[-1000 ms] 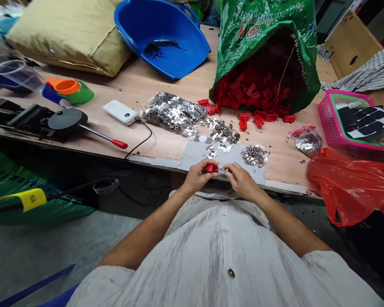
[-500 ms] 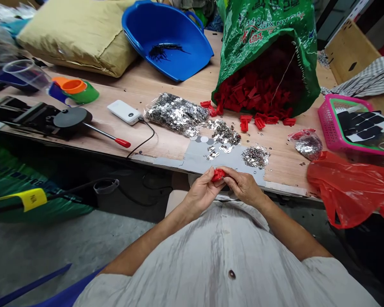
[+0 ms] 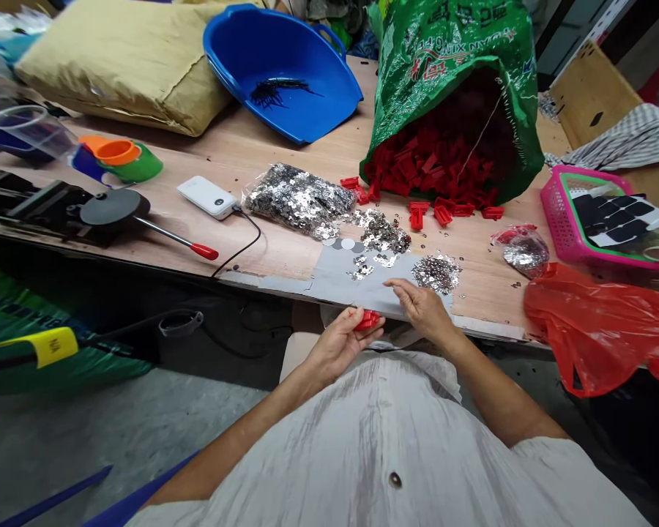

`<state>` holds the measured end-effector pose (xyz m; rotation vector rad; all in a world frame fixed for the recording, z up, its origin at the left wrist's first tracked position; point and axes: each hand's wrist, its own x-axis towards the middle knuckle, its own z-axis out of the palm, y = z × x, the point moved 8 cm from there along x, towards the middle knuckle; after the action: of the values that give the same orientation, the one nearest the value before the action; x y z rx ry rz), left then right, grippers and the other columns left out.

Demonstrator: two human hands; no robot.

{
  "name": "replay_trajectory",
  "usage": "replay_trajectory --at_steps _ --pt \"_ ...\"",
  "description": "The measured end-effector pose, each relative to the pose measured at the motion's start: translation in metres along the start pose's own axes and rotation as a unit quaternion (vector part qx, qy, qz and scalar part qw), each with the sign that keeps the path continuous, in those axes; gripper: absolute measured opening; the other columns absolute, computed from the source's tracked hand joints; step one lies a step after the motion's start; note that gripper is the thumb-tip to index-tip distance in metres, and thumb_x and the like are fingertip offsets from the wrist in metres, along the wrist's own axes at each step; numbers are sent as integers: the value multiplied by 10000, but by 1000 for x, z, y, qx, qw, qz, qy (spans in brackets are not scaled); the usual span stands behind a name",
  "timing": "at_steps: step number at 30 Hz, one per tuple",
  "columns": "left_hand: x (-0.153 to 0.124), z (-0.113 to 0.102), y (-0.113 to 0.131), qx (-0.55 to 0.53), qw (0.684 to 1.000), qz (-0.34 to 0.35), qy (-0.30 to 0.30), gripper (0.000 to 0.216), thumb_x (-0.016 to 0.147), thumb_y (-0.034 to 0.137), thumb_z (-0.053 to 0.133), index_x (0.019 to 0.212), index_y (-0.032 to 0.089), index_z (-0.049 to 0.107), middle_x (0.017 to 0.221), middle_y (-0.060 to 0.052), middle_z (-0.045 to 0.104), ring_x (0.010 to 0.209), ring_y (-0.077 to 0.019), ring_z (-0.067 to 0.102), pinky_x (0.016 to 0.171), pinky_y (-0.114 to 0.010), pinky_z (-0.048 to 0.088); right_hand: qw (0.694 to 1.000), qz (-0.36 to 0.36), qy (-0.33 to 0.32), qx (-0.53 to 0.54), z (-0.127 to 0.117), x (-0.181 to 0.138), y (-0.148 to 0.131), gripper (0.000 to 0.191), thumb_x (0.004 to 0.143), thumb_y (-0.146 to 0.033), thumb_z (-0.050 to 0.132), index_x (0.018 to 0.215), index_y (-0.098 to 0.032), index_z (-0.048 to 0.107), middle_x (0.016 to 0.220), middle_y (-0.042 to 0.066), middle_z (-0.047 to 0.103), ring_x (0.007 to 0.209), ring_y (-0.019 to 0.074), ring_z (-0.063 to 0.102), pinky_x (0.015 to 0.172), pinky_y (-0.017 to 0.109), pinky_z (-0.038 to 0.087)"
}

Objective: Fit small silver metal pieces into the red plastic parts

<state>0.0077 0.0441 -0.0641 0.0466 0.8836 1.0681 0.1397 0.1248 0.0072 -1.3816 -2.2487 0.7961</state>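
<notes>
My left hand (image 3: 340, 340) is closed around a small red plastic part (image 3: 367, 320) just off the table's front edge, with the thumb on top. To its right, my right hand (image 3: 422, 311) hovers over the edge of a grey sheet (image 3: 329, 274), its index finger stretched out and nothing visible in it. Beyond the fingers lie a few flat silver metal pieces (image 3: 362, 269). A heap of small shiny metal parts (image 3: 436, 274) is close to the right hand, and a larger pile of metal pieces (image 3: 384, 233) sits farther back.
A green sack (image 3: 455, 95) spills red plastic parts (image 3: 439, 165) onto the table. A clear bag of metal pieces (image 3: 302, 197), a white power bank (image 3: 207, 196) and a lever press (image 3: 115, 212) stand left. A red plastic bag (image 3: 598, 322) and pink basket (image 3: 560, 227) are right.
My right hand has let go of the red plastic part and moved forward and right toward the metal pieces. My left hand keeps the part, slightly lower and left.
</notes>
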Motion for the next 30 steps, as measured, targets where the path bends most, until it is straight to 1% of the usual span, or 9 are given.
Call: replay_trajectory --at_steps 4,8,13,17,19,22,25,27,30 --pt "12 -49 -20 9 992 -38 118 200 798 162 722 774 162 524 813 -61 667 780 -189 707 749 -316 587 992 42 69 -99 -22 22 25 251 951 -343 499 1135 -256 647 957 36 730 839 214 665 717 298 464" --pt "27 -68 -28 4 988 -40 149 280 759 97 744 858 190 499 803 -33 625 754 -176 693 763 -340 599 980 76 103 -150 -40 45 47 235 905 -273 557 1118 -236 651 1034 61 696 902 232 640 746 327 477" --pt "30 -70 -29 4 987 -47 151 341 750 85 748 879 213 460 822 -22 618 790 -186 707 771 -339 601 964 100 140 -202 -63 76 68 333 902 -226 544 1226 -259 612 1106 76 652 959 243 611 778 341 473" --pt "26 -65 -30 14 989 -52 141 378 726 59 757 796 207 416 787 -4 613 775 -194 718 788 -352 592 959 89 96 -251 -62 108 76 403 926 -218 503 1312 -324 552 1161 75 617 968 230 596 783 325 461" --pt "24 -60 -30 28 991 -55 121 352 728 81 763 792 192 434 849 -21 638 821 -205 725 814 -350 580 956 97 67 -269 -59 121 82 390 922 -216 502 1291 -324 567 1174 71 613 974 227 593 794 324 456" --pt "20 -45 -27 94 993 -59 48 248 761 180 762 913 154 568 1034 -86 671 858 -184 718 803 -292 558 953 115 63 -273 -62 128 86 291 922 -232 498 1173 -269 639 1136 80 643 961 233 597 793 330 446" --pt "10 -23 -20 168 983 -50 -50 327 785 278 747 1060 137 640 1134 -130 666 869 -169 705 787 -262 541 967 112 94 -207 -70 116 78 202 909 -271 532 1038 -230 681 1016 74 688 888 223 604 763 321 437" --pt "3 -6 -11 202 974 -5 -99 374 811 321 715 1131 148 627 1140 -132 662 907 -185 698 797 -279 541 989 80 87 -88 -66 99 63 176 896 -325 567 974 -221 686 920 47 700 812 195 604 733 302 436" --pt "-5 12 21 292 935 183 -83 540 829 326 688 1326 242 494 1273 -126 589 1000 -212 674 778 -309 559 987 20 -22 155 -36 65 28 229 864 -415 615 895 -199 683 836 18 696 741 154 599 674 260 435"
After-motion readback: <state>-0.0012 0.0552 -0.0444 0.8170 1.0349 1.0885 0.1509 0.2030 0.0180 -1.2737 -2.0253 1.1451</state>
